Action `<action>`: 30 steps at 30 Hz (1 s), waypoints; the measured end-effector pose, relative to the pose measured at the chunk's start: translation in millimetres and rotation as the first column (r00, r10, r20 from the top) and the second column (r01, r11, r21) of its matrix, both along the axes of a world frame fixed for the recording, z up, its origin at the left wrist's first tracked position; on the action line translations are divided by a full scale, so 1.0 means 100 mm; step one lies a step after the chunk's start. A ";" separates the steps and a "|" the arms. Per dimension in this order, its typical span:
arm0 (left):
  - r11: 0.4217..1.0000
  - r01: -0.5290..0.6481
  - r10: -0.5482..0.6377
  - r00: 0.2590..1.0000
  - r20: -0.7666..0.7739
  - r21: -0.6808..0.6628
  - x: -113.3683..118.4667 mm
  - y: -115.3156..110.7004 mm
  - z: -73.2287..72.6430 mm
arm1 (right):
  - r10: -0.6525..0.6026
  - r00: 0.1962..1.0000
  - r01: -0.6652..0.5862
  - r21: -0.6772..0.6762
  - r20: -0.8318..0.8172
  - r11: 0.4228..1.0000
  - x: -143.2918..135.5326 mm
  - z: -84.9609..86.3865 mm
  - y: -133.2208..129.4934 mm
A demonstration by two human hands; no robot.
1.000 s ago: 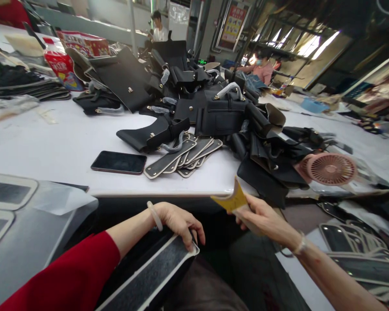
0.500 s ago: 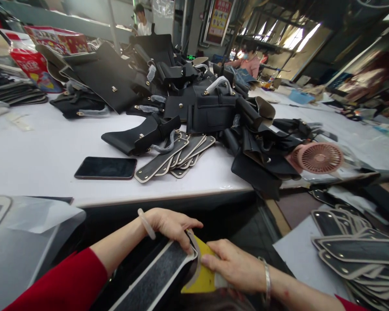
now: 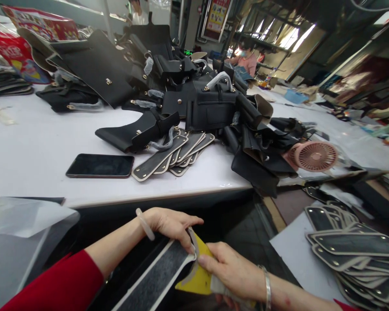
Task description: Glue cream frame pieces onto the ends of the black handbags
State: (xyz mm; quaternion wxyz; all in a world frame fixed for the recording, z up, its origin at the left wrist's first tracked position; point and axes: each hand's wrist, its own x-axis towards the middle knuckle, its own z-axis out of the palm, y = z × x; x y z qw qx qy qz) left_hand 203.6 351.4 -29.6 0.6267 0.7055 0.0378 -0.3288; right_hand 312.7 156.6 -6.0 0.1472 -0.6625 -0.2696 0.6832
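Note:
My left hand (image 3: 171, 225) pinches the end of a black leather bag piece (image 3: 155, 276) with pale edging, thumb on its near side and one finger stretched out past the edge. Against that end sits a yellow flat piece (image 3: 196, 276) with a curved greyish edge. My right hand (image 3: 231, 268) grips the yellow piece, its thumb pressed on top. Both hands are close together below the table's front edge. The lower part of the bag piece runs out of view, and the right hand's lower fingers are partly hidden.
On the white table (image 3: 35, 138) lie a phone (image 3: 100, 166), fanned black strips (image 3: 164, 157) and a heap of black bags (image 3: 214, 108). A pink fan (image 3: 316, 156) stands right. More edged strips (image 3: 359, 244) are stacked at lower right. Two people are in the background.
The view has shifted slightly, so the table things sit a little further left. Both hands keep their hold, and the yellow piece's lower corner has moved slightly left.

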 end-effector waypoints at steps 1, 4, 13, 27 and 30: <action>1.000 -0.004 0.004 1.000 -0.001 -0.006 0.00 0.00 0.00 | -0.002 1.000 0.002 -0.006 0.008 1.000 -0.02 -0.01 0.00; 0.999 -0.016 0.016 1.000 -0.002 -0.028 -0.01 0.00 -0.02 | -0.026 0.999 0.027 -0.034 0.026 0.999 -0.09 -0.01 0.01; 0.986 -0.102 0.105 0.994 0.018 -0.131 -0.03 -0.01 -0.15 | -0.154 0.987 0.154 0.008 0.034 0.988 -0.31 -0.04 0.03; 0.830 -0.535 0.555 0.821 0.134 -0.160 -0.57 -0.05 0.07 | -0.336 0.942 0.335 -0.062 -0.004 0.940 -0.67 -0.40 0.07; 0.779 -0.621 0.625 0.763 0.167 -0.082 -0.80 -0.12 0.12 | -0.407 0.913 0.404 -0.070 -0.037 0.912 -0.82 -0.51 0.04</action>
